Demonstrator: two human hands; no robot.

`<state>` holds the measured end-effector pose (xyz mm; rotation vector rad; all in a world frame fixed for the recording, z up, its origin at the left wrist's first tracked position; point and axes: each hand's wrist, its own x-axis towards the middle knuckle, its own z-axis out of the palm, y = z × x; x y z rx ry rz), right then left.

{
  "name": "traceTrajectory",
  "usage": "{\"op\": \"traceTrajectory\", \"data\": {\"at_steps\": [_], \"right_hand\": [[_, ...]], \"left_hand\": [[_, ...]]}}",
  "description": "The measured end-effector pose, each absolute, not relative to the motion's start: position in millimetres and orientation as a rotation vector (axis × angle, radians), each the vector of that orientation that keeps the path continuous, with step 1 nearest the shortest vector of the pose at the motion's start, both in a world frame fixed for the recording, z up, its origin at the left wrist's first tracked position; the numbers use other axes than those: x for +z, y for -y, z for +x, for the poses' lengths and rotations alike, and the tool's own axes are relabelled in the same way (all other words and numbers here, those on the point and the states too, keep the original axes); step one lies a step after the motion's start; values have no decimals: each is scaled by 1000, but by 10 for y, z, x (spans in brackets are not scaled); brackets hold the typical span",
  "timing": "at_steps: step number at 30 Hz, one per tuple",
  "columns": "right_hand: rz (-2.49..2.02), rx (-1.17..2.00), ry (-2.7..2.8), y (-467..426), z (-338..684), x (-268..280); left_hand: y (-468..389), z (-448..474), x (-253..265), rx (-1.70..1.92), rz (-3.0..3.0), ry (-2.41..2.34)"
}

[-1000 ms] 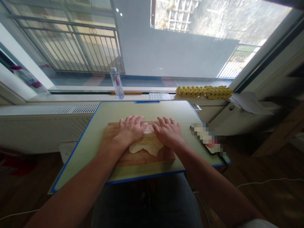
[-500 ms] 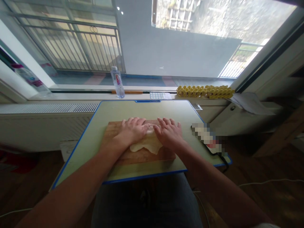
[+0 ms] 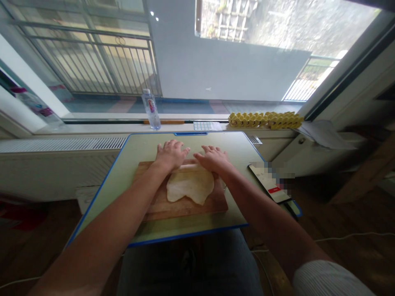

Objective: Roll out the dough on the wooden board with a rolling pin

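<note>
1. Head view: dough [image 3: 189, 185] lies flat on the board [image 3: 217, 202], on the tabletop [image 3: 148, 148].
2. Left hand [image 3: 171, 157], right hand [image 3: 214, 158]: fingers spread, by its far edge.
3. We judge: flattening step; next move calls for even pressure.

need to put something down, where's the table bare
Bare table shows left of the board, at both far corners either side of the left hand and right hand, and in a small patch between the right arm and the flat item. Crowded: the board, dough at its middle, hands at its far edge.

Dough [image 3: 189, 186] looks matt and smooth, board [image 3: 182, 209] wooden, bottle [image 3: 151, 110] glossy plastic.
</note>
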<state>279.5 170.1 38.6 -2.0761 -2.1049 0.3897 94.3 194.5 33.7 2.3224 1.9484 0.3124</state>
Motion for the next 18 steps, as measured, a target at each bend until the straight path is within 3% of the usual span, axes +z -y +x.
{"op": "traceTrajectory", "data": {"at_steps": [11, 18], "right_hand": [[-1946, 84, 2210, -883, 2819, 249], [-2018, 286, 2138, -1506, 2785, 331]], "left_hand": [[-1206, 889, 288, 141, 2487, -1793], [-1761, 916, 351, 167, 2355, -1840]]}}
